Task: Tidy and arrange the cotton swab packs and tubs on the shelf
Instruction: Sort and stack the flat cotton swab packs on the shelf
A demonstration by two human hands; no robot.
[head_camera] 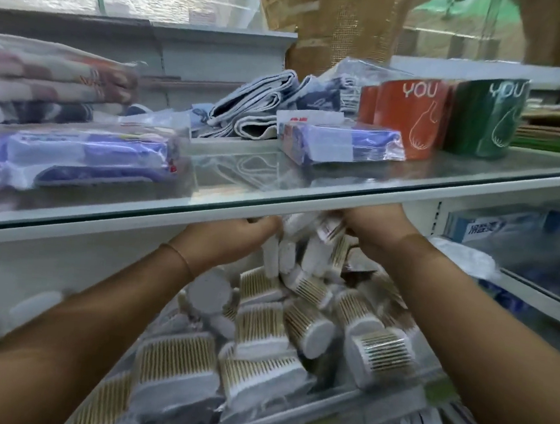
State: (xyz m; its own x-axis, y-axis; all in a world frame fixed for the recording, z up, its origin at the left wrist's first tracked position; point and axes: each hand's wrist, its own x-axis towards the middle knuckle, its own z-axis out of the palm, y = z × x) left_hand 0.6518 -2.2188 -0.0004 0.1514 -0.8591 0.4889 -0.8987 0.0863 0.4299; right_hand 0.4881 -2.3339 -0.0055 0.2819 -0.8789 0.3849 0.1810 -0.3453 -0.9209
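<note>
Several clear packs of wooden-stick cotton swabs (262, 326) lie jumbled on the lower shelf (321, 404), mixed with round tubs (209, 290). Both my arms reach under the glass shelf. My left hand (235, 235) grips a bunch of swab packs (285, 246) held up above the pile. My right hand (373, 224) holds the same bunch from the right side; its fingers are partly hidden by the glass shelf's edge. The picture is blurred by motion.
A glass shelf (273, 190) just above my hands carries purple wrapped packs (82, 158), folded cloths (258, 107), an orange mug box (407, 114) and a green one (486, 119). Blue boxes (496, 225) sit on a shelf at the right.
</note>
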